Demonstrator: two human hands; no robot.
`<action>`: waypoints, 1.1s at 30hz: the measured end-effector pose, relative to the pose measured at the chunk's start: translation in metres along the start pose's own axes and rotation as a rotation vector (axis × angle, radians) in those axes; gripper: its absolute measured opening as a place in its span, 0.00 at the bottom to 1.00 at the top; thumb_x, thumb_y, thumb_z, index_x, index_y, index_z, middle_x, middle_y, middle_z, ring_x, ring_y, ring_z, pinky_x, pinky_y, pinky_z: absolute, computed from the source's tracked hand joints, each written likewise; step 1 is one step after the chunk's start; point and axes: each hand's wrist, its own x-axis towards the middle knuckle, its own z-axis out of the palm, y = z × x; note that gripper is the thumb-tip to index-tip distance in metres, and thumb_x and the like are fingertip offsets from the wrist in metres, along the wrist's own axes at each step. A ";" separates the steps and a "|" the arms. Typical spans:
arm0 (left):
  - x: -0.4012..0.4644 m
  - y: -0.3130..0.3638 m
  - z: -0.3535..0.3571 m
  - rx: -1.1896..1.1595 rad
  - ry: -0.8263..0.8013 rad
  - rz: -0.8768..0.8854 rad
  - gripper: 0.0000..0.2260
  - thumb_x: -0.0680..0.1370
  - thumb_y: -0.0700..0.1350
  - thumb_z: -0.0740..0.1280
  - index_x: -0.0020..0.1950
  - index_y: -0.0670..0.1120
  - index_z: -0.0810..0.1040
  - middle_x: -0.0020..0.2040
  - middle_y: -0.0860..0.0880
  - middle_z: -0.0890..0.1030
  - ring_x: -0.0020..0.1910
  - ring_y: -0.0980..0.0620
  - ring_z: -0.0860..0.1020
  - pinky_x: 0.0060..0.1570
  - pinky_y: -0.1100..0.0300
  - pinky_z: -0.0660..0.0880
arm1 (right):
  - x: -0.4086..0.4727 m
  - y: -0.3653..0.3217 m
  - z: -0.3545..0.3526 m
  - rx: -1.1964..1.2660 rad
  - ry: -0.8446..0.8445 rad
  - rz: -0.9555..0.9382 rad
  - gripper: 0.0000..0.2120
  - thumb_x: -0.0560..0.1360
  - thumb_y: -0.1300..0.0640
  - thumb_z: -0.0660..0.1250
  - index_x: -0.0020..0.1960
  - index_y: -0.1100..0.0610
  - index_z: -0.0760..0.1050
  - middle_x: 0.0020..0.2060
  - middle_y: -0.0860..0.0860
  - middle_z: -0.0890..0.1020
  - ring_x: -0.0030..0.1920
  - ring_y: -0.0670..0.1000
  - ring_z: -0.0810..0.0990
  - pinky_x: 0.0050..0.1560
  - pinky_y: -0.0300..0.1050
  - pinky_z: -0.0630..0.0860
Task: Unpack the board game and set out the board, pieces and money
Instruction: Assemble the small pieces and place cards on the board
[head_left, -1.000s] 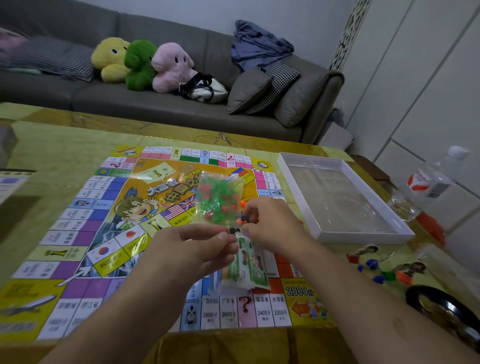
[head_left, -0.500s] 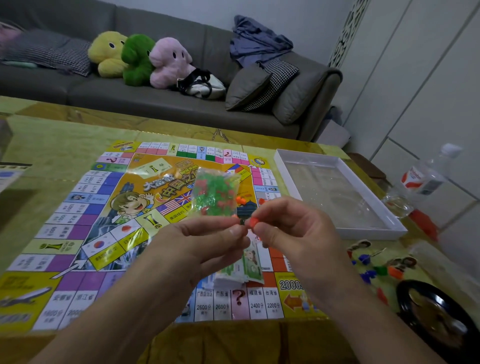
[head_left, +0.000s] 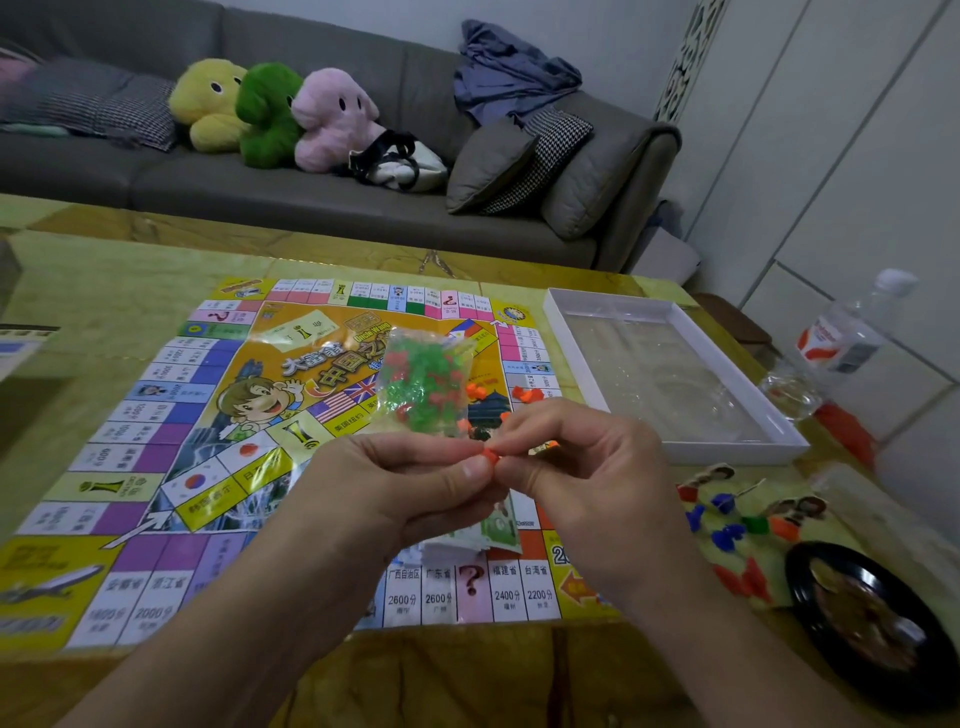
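Fingertips of the left hand (head_left: 415, 483) and right hand (head_left: 582, 467) meet, pinching a small orange plastic piece (head_left: 491, 458) between them above the glossy printed paper game board (head_left: 156, 415). A crinkled clear bag of green and red pieces (head_left: 423, 384) stands upright just behind the fingers. The shallow white box tray (head_left: 680, 451) lies to the right, with loose coloured tokens (head_left: 727, 535) nearby.

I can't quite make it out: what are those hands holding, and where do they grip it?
The left hand pinches the bottom edge of a clear bag of green and red pieces. The right hand pinches a small orange piece at its fingertips.
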 end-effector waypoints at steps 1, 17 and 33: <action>0.000 0.000 0.000 0.011 -0.001 0.010 0.10 0.65 0.34 0.75 0.45 0.35 0.87 0.47 0.34 0.87 0.46 0.38 0.87 0.45 0.55 0.85 | -0.001 0.001 0.001 -0.032 0.015 -0.030 0.10 0.71 0.69 0.78 0.43 0.54 0.87 0.44 0.47 0.87 0.51 0.53 0.86 0.53 0.57 0.83; 0.002 -0.010 0.001 0.007 0.154 -0.045 0.08 0.72 0.33 0.75 0.49 0.40 0.88 0.45 0.37 0.87 0.46 0.39 0.87 0.44 0.54 0.86 | 0.080 0.056 -0.028 -0.900 0.003 0.296 0.09 0.80 0.59 0.71 0.56 0.48 0.84 0.55 0.49 0.85 0.51 0.51 0.84 0.45 0.52 0.86; 0.009 -0.008 -0.008 0.004 0.136 -0.002 0.11 0.72 0.33 0.74 0.53 0.38 0.86 0.47 0.39 0.88 0.48 0.42 0.88 0.47 0.57 0.85 | 0.066 0.052 -0.018 -0.734 -0.047 0.172 0.07 0.80 0.59 0.73 0.50 0.46 0.83 0.51 0.44 0.84 0.53 0.45 0.83 0.51 0.45 0.83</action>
